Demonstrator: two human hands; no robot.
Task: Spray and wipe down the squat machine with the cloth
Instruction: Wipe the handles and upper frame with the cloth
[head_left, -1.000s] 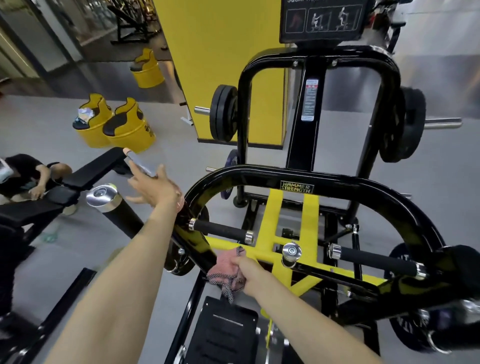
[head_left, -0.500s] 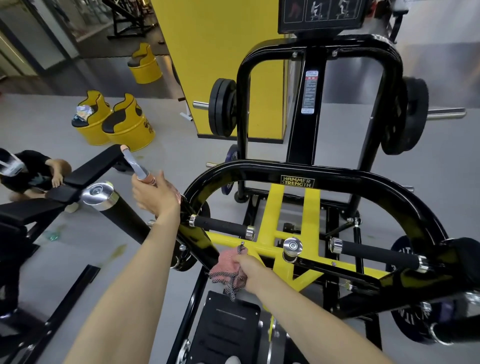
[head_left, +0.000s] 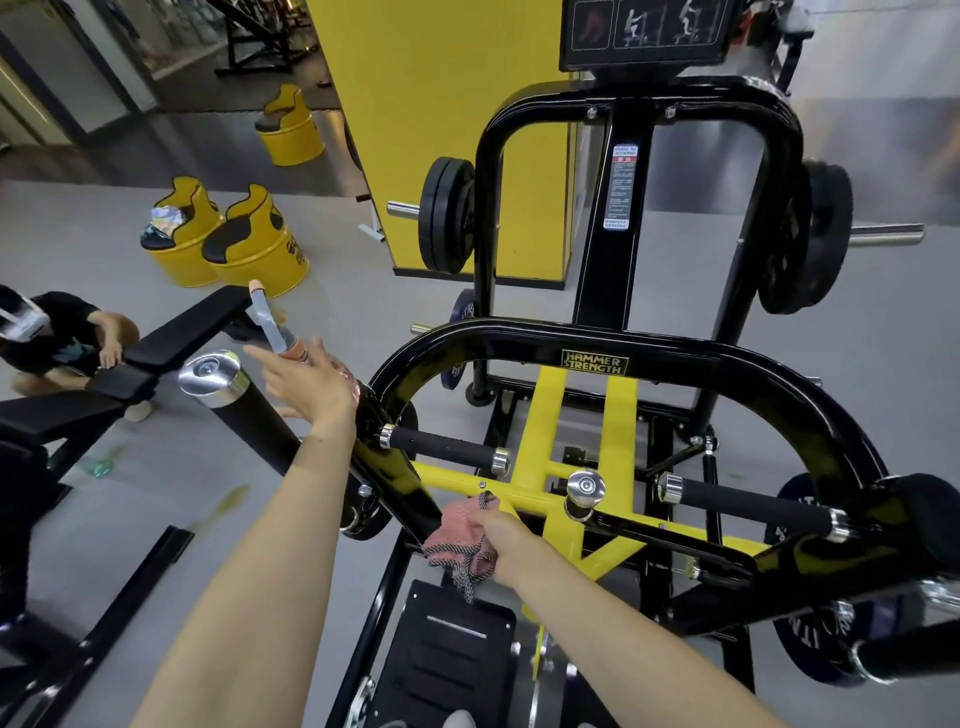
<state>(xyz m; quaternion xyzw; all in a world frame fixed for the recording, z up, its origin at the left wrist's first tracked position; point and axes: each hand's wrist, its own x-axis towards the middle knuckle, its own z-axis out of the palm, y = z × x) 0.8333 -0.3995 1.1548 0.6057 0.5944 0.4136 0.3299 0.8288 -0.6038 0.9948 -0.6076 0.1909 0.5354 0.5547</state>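
Observation:
The black and yellow squat machine (head_left: 675, 358) fills the middle and right of the view. My left hand (head_left: 311, 384) holds a slim spray bottle (head_left: 270, 327) upright just left of the machine's curved black frame, with the forefinger stretched out. My right hand (head_left: 501, 540) grips a crumpled pink cloth (head_left: 457, 540) against the black bar where it meets the yellow cross frame. A black foot plate (head_left: 447, 654) lies below the cloth.
A black padded roller with a chrome cap (head_left: 213, 374) juts out at the left. A person (head_left: 57, 332) crouches by a black bench at far left. Yellow drum seats (head_left: 254, 244) stand on the grey floor. Weight plates (head_left: 447, 215) hang on both sides.
My left hand has lifted and turned the spray bottle more upright beside the frame. My right hand keeps the cloth at the same spot on the bar.

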